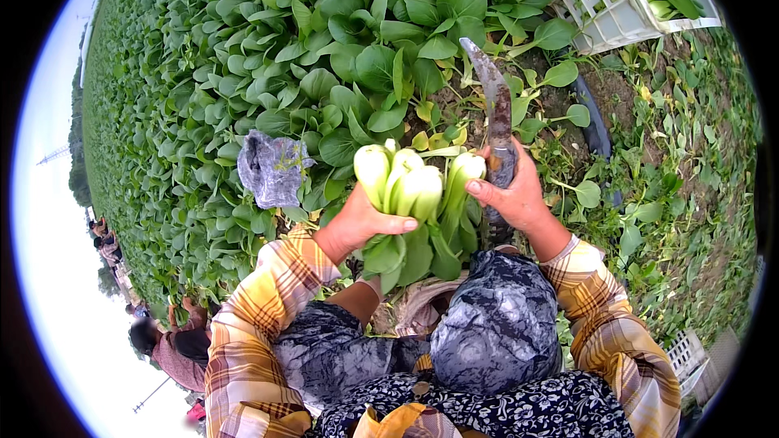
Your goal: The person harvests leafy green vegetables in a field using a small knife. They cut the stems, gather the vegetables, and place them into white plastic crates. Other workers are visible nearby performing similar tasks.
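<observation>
My left hand (359,222) grips a bunch of bok choy (405,185), pale stem ends up and green leaves hanging down. In my right hand (517,188) is a curved harvesting knife (496,97), its soiled blade pointing away from me and its handle wrapped in dark material. The same hand pinches one more bok choy head (465,170) between thumb and fingers, right beside the bunch. Both hands are above my bent knees. Just beyond them, growing bok choy plants (377,67) stand at the edge of a dense bed.
A white plastic crate (608,18) with cut bok choy stands at the upper right. A crumpled grey plastic piece (274,167) lies on leaves at left. A dark hose (590,109) runs along the weedy soil. Another person (179,347) crouches at lower left; another crate (684,356) is at lower right.
</observation>
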{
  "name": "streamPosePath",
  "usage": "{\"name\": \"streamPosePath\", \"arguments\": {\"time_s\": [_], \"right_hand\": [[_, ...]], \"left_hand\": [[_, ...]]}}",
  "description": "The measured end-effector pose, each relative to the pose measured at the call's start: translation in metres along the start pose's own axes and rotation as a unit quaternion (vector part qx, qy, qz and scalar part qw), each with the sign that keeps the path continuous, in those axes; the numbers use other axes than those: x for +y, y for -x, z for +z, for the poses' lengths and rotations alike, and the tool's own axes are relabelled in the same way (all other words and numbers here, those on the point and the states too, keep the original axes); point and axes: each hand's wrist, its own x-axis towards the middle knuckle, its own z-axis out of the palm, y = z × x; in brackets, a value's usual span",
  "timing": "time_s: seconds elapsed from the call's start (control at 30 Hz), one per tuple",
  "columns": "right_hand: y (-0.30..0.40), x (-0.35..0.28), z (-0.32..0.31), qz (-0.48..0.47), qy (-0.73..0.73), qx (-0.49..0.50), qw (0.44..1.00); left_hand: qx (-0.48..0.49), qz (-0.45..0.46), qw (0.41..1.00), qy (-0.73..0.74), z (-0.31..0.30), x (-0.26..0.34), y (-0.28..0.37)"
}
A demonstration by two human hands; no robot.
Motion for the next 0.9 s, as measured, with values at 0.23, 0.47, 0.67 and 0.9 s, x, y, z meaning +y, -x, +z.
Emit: {"name": "streamPosePath", "arguments": {"time_s": [0.23, 0.47, 0.67, 0.9], "right_hand": [[-0.012, 0.019, 0.009, -0.028, -0.092, 0.06, 0.994], [-0.022, 0.051, -0.023, 0.01, 0.264, 0.008, 0.965], [-0.077, 0.091, 0.009, -0.049, 0.397, -0.015, 0.916], [-0.094, 0.104, 0.016, -0.001, 0.333, 0.013, 0.943]], "left_hand": [[0.071, 0.037, 0.991, 0.108, 0.051, -0.027, -0.04], [0.07, 0.059, 0.915, -0.394, 0.011, 0.022, -0.043], [-0.148, 0.049, 0.56, -0.813, -0.001, 0.064, -0.096], [-0.137, -0.172, 0.385, -0.896, -0.072, 0.048, -0.149]]}}
